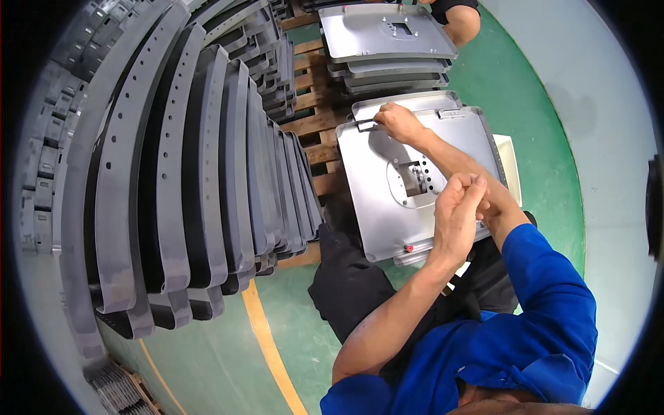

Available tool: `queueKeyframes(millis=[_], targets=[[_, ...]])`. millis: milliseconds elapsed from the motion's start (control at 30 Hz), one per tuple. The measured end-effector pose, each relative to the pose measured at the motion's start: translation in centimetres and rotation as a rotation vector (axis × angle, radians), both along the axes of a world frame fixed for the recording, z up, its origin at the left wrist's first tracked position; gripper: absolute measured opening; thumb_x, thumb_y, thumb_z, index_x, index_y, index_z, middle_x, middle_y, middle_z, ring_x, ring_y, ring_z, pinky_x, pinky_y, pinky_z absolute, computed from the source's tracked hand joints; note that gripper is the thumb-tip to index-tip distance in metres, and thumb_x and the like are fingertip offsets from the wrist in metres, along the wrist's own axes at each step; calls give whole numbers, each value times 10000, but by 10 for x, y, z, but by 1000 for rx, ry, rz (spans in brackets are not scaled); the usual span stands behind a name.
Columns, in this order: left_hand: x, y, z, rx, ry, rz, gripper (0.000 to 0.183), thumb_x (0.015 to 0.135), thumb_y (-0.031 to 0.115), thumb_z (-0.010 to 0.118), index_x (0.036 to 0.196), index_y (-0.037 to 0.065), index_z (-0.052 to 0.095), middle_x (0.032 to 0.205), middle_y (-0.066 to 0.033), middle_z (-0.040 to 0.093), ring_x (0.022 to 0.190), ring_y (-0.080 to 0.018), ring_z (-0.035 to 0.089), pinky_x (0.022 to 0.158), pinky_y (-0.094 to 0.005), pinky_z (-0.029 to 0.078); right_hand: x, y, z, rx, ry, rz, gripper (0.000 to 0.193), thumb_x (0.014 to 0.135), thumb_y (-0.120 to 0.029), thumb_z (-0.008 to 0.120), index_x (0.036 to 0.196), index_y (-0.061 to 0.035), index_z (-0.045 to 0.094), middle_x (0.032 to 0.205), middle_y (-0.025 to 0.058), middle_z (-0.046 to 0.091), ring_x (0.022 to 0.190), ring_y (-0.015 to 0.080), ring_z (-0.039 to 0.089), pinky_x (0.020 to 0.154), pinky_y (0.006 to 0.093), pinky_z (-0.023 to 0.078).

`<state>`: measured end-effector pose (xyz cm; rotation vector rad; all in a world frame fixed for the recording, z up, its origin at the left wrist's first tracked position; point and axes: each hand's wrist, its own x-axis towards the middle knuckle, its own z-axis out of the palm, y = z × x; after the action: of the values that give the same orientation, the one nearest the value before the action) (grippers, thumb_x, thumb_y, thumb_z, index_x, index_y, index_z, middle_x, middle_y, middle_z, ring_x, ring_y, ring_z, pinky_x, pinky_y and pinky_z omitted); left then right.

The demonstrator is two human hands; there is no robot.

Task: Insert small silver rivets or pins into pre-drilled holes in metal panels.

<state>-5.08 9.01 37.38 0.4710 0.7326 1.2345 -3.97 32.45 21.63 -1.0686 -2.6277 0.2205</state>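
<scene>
A flat silver sheet-metal panel (373, 207) with rounded corners lies in front of me, on top of others. Near its middle is a square cutout (415, 178) beside several small holes. At the far left corner my right hand (400, 123) is closed, its fingertips at a small dark piece by a bracket (366, 126); what it grips is too small to name. My left hand (458, 211) is raised above the panel's right side, in front of my right forearm. Its fingers are curled with the thumb over them, and anything inside is hidden. A small red part (409, 247) sits on the near edge.
Large grey metal covers (180, 152) with rows of holes stand packed on the left. Beyond my panel is another stack of silver panels (387, 34), with a person's arm (462, 24) beside it. Wooden pallet slats (311, 124) show between. A cream container (508, 166) stands at right.
</scene>
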Motion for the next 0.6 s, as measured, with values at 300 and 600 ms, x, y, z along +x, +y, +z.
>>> queueKeyframes(millis=[300, 600], targets=[[-1, 0, 0, 8, 32, -3, 259, 954, 321, 552, 963, 64, 572, 879, -13, 600, 772, -90, 557, 661, -231, 426, -6, 2, 3, 89, -128, 43, 136, 753, 1, 570, 835, -18, 677, 879, 157, 636, 891, 326, 625, 786, 406, 549], [0, 2, 0, 4, 36, -4, 268, 952, 324, 553, 963, 57, 571, 872, -17, 599, 773, -93, 554, 661, -236, 427, -9, 5, 5, 13, -211, 18, 180, 769, 22, 571, 904, -4, 689, 918, 155, 635, 939, 315, 613, 844, 407, 529]])
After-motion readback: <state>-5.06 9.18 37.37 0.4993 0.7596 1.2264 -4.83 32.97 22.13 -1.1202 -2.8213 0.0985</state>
